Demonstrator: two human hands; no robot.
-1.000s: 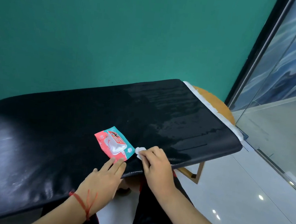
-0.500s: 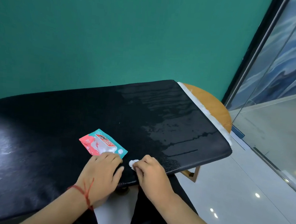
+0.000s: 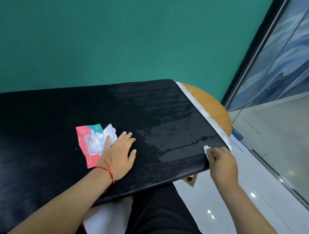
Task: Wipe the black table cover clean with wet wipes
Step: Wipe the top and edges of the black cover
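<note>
So, the black table cover (image 3: 53,135) was seen spread over a wooden table (image 3: 213,105), with wet streaks (image 3: 160,106) left across its right half. A small bunched wet wipe (image 3: 206,149) was pinched in the curled fingers of the right hand (image 3: 222,165) and pressed at the cover's near right corner. The left hand (image 3: 119,157) was laid flat near the front edge, fingers spread, partly over a red-and-teal wet wipes pack (image 3: 85,138). The pack's lid was flipped open, with a wipe bunched out of it. A red string bracelet (image 3: 107,170) was worn on the left wrist.
</note>
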